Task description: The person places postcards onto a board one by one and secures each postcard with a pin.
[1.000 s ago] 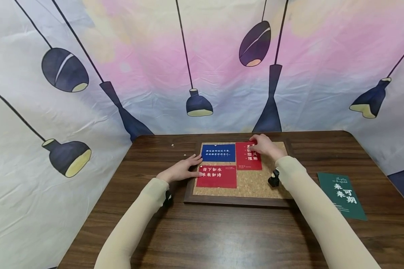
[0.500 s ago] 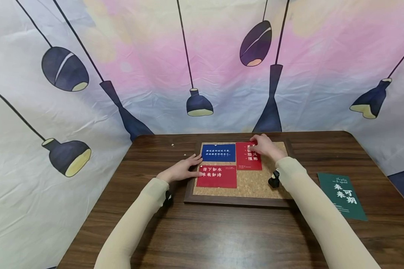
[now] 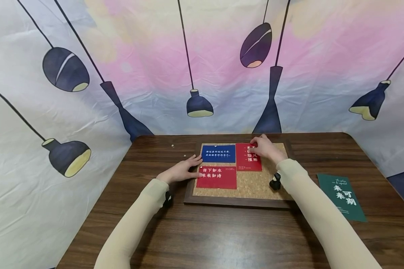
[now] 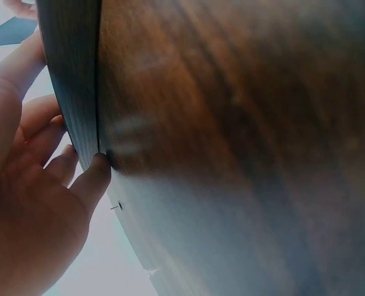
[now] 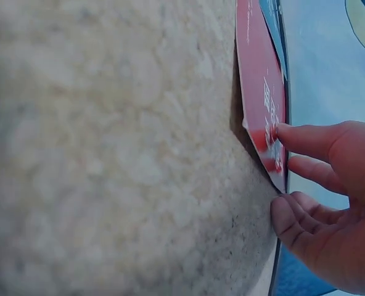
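A wood-framed corkboard (image 3: 202, 199) lies on the table with several cards on it. My left hand (image 3: 180, 170) rests on the frame's left side, fingers spread, fingertips reaching the blue card (image 3: 218, 154) and the lower red card (image 3: 219, 178). In the left wrist view the left hand (image 4: 47, 179) touches the frame's edge (image 4: 77, 80). The right hand (image 3: 266, 146) holds the upper red card (image 3: 247, 164) near its top right corner. In the right wrist view, the right hand's thumb lies on this red card (image 5: 256, 80), the other fingers around its corner; the card's near edge stands slightly off the cork.
A green card (image 3: 343, 198) lies on the table (image 3: 222, 239) to the right of the board, partly behind the right sleeve. Small pins (image 3: 173, 145) lie at the back left. A hanging cloth with painted lamps (image 3: 199, 104) closes off the back.
Both hands stay in nearly the same places and the cards keep their positions. Only a slight shift of the head view shows.
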Demonstrator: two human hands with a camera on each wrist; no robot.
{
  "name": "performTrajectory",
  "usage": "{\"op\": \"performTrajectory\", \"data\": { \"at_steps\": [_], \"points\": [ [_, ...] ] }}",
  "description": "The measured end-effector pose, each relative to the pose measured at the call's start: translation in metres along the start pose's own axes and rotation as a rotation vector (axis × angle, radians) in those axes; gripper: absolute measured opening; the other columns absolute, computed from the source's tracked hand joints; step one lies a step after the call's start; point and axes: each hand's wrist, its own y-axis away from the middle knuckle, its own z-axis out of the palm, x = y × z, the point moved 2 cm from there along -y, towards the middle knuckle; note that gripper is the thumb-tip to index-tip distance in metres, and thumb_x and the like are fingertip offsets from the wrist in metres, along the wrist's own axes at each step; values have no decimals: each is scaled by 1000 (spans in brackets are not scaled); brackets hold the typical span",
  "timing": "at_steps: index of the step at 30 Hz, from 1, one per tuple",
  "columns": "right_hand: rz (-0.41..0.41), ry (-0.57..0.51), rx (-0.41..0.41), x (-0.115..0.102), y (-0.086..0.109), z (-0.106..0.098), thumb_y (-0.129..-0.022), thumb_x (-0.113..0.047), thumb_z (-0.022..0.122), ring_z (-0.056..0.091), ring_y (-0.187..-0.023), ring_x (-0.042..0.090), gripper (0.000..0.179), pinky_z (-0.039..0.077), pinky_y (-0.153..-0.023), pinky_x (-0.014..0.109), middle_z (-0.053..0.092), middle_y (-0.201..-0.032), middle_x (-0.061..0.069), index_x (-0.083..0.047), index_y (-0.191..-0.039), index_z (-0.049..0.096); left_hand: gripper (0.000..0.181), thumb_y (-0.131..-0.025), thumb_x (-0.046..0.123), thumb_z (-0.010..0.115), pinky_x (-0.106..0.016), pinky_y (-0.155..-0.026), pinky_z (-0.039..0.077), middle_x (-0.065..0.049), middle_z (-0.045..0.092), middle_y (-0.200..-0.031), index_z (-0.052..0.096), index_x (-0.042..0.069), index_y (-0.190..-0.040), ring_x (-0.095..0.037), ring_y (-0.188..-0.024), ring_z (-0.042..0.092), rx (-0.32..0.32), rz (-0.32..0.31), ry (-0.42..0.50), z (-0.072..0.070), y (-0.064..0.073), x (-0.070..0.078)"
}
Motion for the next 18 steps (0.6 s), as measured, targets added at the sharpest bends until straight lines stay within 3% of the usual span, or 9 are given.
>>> {"op": "performTrajectory", "data": {
  "at_steps": [11,18],
  "points": [
    [-134,-45,-24,11,21,-35,-105,-21,54,49,-124,47,45,45,-96,60,49,-136,32,6,-140,51,79,-94,48,68,-51,-120,23,3,19,-167,35,15,-158,-20,-155,7,4,-10,3,-4,0,0],
    [-136,-33,-69,21,30,-41,-105,-21,53,47,-128,48,46,44,-98,61,48,-140,32,4,-143,49,80,-94,48,68,-53,-120,22,0,20,-167,34,13,-157,-22,-155,7,-2,1,15,-2,0,1]
  ]
}}
